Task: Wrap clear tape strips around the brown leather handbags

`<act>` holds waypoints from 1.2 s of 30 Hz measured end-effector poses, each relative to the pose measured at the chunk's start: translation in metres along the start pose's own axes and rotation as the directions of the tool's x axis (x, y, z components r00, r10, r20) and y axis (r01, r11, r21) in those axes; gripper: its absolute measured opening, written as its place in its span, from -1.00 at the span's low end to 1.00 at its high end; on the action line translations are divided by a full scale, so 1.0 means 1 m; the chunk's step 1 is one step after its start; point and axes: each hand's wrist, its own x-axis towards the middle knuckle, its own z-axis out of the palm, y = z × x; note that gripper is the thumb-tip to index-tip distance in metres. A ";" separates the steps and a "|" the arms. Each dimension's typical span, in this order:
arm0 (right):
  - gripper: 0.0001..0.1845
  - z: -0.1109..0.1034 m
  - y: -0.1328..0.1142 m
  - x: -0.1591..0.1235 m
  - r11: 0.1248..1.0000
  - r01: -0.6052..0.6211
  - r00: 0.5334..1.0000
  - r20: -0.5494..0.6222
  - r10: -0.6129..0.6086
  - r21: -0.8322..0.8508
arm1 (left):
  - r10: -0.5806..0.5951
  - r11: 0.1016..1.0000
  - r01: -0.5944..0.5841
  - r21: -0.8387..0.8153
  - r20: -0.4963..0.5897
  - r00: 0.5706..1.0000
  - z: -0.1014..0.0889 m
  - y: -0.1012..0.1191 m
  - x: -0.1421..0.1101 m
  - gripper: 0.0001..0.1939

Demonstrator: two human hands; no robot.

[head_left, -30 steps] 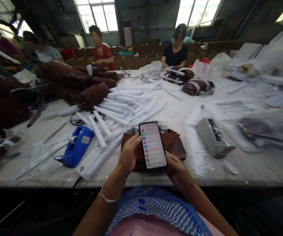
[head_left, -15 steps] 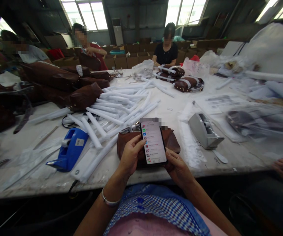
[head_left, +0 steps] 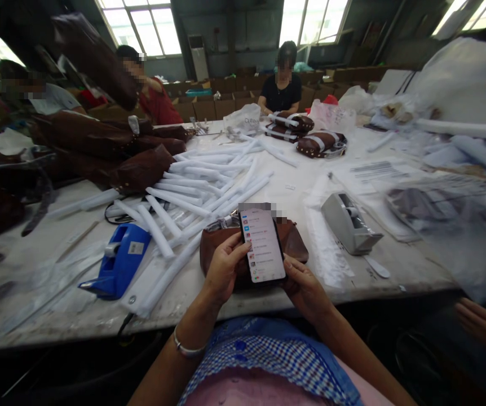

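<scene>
A smartphone (head_left: 263,243) with a lit list on its screen is held upright over the table's near edge. My left hand (head_left: 223,273) grips its left side, thumb resting on the screen edge. My right hand (head_left: 303,288) cups its lower right corner, fingers curled. Just behind the phone lies a small brown leather bag (head_left: 294,242) on the white table (head_left: 399,265). A silver bracelet (head_left: 186,347) sits on my left wrist.
A blue tape dispenser (head_left: 116,260) stands left, a grey one (head_left: 348,224) right. Several white foam tubes (head_left: 192,192) spread across the middle, brown bags (head_left: 99,141) pile at left. Three people sit across the table. Another person's hand (head_left: 482,326) shows at lower right.
The view has swung slightly left and down. A person at far left has lifted a brown bag into the air. The other person's hand at lower right has come further into view.
</scene>
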 end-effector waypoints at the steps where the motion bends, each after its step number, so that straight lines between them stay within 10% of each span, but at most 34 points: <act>1: -0.63 0.000 -0.001 0.000 1.000 0.002 1.000 -0.001 -0.002 -0.002 | 0.002 1.000 -0.002 0.001 -0.002 1.000 0.000 0.000 0.000 -0.48; 36: -0.60 0.000 0.005 0.004 0.999 -0.005 1.000 -0.026 0.004 -0.039 | -0.022 0.999 0.021 -0.034 -0.033 0.999 -0.006 -0.001 0.003 -0.54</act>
